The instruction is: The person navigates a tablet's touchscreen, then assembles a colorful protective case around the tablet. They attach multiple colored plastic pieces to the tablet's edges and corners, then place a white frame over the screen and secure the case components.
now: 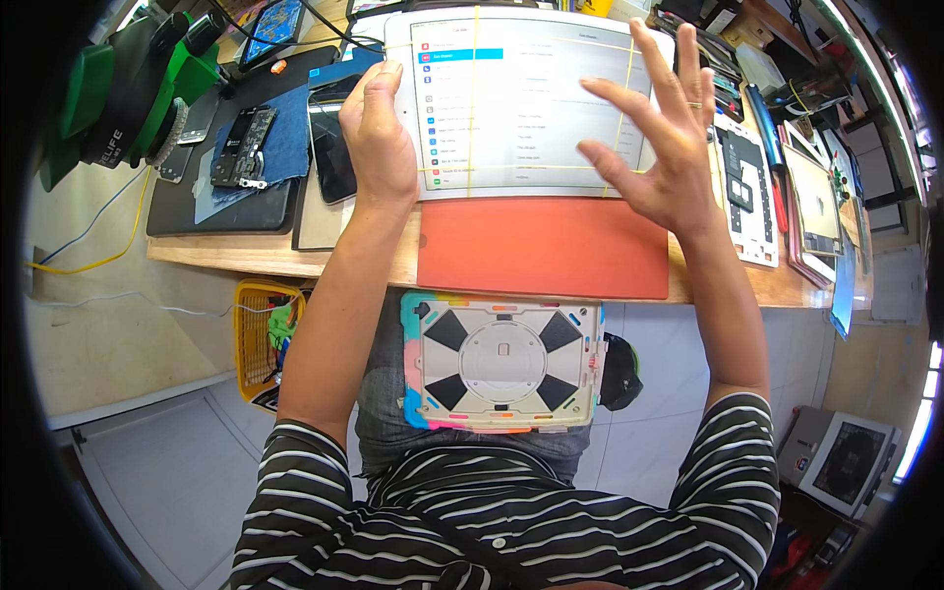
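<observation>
One detached tablet case point(503, 364) lies on the person's lap point(379, 403). Beyond it, an orange-red mat point(544, 251) reaches the near edge of the table point(226, 254); above its far side is the white tablet point(541, 108). The left hand point(381, 138) grips the tablet's left edge; the right hand point(669, 143) spreads open over the lit screen, contact unclear. Work seems at checking; removing the yellow rubber bands point(475, 98) and recasing look undone.
</observation>
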### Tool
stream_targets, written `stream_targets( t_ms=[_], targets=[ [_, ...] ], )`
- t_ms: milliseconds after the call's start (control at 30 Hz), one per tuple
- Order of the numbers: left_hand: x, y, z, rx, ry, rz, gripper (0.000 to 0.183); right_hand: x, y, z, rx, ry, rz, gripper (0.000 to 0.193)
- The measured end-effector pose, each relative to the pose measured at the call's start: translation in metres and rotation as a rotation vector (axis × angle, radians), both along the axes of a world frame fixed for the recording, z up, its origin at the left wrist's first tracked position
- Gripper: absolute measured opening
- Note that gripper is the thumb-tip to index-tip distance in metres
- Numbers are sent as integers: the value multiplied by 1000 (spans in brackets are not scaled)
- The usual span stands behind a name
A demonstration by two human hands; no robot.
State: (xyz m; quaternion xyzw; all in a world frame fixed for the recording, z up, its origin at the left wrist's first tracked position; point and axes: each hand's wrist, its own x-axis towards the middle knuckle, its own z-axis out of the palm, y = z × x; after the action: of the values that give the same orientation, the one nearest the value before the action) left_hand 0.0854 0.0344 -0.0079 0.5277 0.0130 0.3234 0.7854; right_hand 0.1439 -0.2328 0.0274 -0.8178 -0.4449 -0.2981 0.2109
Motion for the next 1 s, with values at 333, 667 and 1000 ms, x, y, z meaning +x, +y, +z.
stream_targets(
  t_ms=[333, 667, 1000],
  targets=[
    [-2, 0, 3, 10, -3, -15, 30, -6, 16, -8, -141, 35, -50, 60],
    [2, 6, -4, -27, 15, -27, 30, 36, -32, 5, 70, -77, -51, 26],
    [1, 5, -2, -20, 10, -44, 31, 41, -37, 7, 244, -136, -72, 9]
  ],
)
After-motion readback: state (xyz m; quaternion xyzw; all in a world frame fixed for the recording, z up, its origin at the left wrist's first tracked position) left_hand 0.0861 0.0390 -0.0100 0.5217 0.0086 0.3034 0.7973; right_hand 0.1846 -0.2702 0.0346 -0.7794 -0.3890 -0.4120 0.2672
